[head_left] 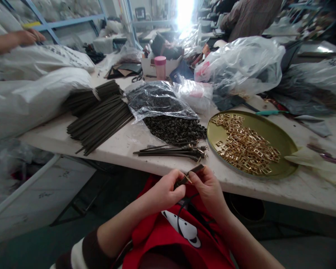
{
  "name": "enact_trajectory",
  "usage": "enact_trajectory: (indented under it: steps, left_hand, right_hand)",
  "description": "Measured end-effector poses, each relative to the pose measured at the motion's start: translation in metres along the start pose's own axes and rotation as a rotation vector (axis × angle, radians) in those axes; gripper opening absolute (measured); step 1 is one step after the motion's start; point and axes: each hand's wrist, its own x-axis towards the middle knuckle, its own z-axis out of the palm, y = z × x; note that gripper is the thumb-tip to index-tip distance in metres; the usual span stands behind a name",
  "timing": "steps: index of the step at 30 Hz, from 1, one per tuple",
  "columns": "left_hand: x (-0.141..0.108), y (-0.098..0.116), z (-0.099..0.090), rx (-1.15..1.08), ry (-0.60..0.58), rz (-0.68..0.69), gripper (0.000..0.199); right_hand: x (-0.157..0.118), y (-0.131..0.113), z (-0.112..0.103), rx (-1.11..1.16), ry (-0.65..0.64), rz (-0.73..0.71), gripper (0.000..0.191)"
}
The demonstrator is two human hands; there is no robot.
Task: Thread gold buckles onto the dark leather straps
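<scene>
Just in front of the table edge, my left hand [170,186] and my right hand [208,186] meet, both pinching a dark strap [196,169] with a small gold buckle [188,178] between the fingers. Right behind them on the table [120,155] lies a small bunch of dark straps with buckles [170,150] at their right ends. Farther back is a pile of small dark loops [176,129], partly inside a clear bag [159,99]. At the right, a round gold tray [285,151] holds many gold buckles [246,145].
Bundles of dark strips [100,119] lie at the left beside large white sacks [30,97]. A pink-lidded cup [160,68], plastic bags [240,65] and a teal-handled tool [271,112] are farther back. Another person's hand [28,37] shows at the upper left.
</scene>
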Motion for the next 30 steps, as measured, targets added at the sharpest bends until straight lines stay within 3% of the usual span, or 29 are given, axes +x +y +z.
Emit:
enact_trajectory:
  steps: [3,8,12,17,22,26,30]
  left_hand:
    - [-0.003,0.001,-0.002,-0.032,-0.004,-0.006,0.011]
    - [-0.004,-0.003,0.001,-0.092,0.043,0.006,0.025]
    - [-0.008,0.0,0.002,-0.034,0.112,0.037,0.026]
    - [-0.012,0.001,0.002,0.039,0.183,0.037,0.031]
    - [-0.013,-0.002,0.008,0.0,0.217,0.035,0.024]
    - [-0.013,-0.001,0.007,-0.012,0.18,0.081,0.022]
    - [-0.011,-0.001,0.002,-0.148,0.081,0.042,0.024]
  right_hand:
    - [-0.007,-0.002,0.0,-0.006,-0.039,-0.025,0.02]
    - [-0.02,-0.004,0.002,-0.191,0.055,-0.259,0.008]
    - [-0.024,-0.008,0.001,-0.251,0.104,-0.326,0.005]
    - [-0.027,-0.014,0.0,-0.3,0.013,-0.388,0.008]
    - [-0.032,-0.013,-0.002,-0.244,-0.075,-0.334,0.017]
    - [-0.03,-0.009,-0.007,-0.119,-0.107,-0.326,0.027]
    - [-0.022,-0.009,-0.011,0.206,-0.199,-0.12,0.034]
